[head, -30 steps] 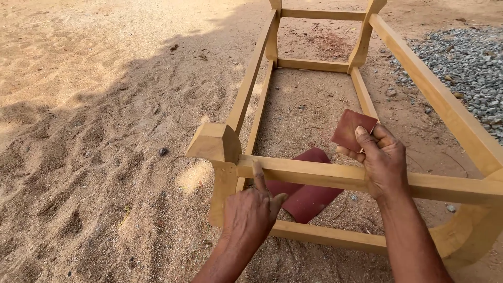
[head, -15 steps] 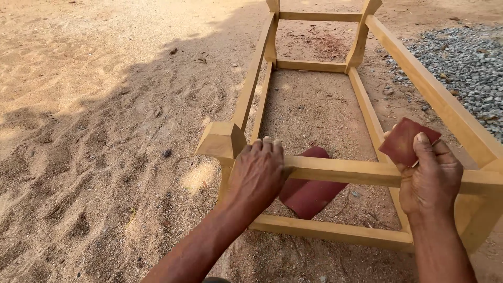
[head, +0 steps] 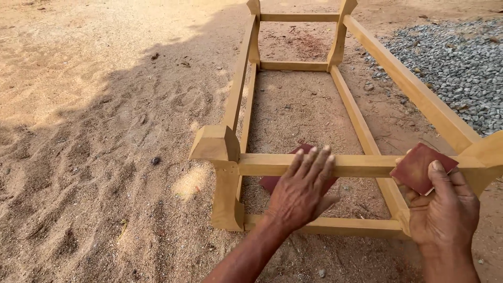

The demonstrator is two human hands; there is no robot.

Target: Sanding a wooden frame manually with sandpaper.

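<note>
Since the earlier frame the left hand [head: 303,193] has slid further right along the near top rail [head: 361,165], and the right hand [head: 445,212] has dropped a little with its sheet.

Now the left hand lies flat on that rail, fingers together and draped over its far edge, pressing down and gripping nothing. The right hand pinches a dark red sheet of sandpaper [head: 419,166] between thumb and fingers, holding it against the rail's right end, just beside the corner post [head: 484,157].

Judging from this, 2 things could go wrong. The wooden frame [head: 293,65] stands on loose sand [head: 105,157], so a hard stroke near the right corner could rock or shift it if the left hand eases its weight. The sheet is held only at 1 edge, so it could fold or slip off the narrow rail.

Another dark red piece [head: 272,182] lies on the sand under the rail, partly hidden by the left hand. Farther off, the long side rails run to the frame's far end, with grey gravel [head: 461,63] along its right side.
</note>
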